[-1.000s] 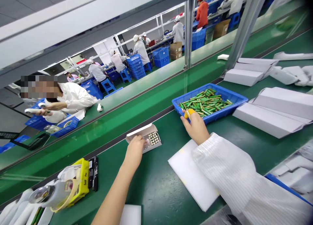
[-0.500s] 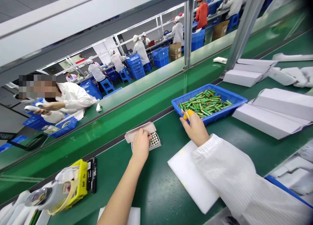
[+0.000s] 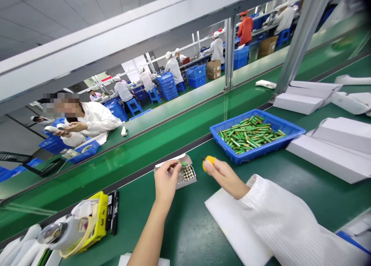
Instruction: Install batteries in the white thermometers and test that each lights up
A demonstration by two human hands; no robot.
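Note:
My left hand (image 3: 165, 180) pinches a green battery (image 3: 183, 163) just above a small open white box (image 3: 185, 172) that holds rows of upright batteries on the green bench. My right hand (image 3: 222, 172), with a yellow finger cot on one fingertip, hovers right of the box with fingers curled; what it holds, if anything, is too small to name. A blue tray (image 3: 292, 136) full of loose green batteries lies further right and behind.
A white foam sheet (image 3: 232, 227) lies under my right forearm. Flat white cartons (image 3: 333, 150) lie at the right. A yellow tape dispenser (image 3: 95, 217) and black pens (image 3: 113, 212) sit at the lower left. A person in white (image 3: 87, 121) works across the conveyor.
My right hand has left the blue tray's edge and moved left toward the small box. My left hand has lifted from the box and now pinches a green battery.

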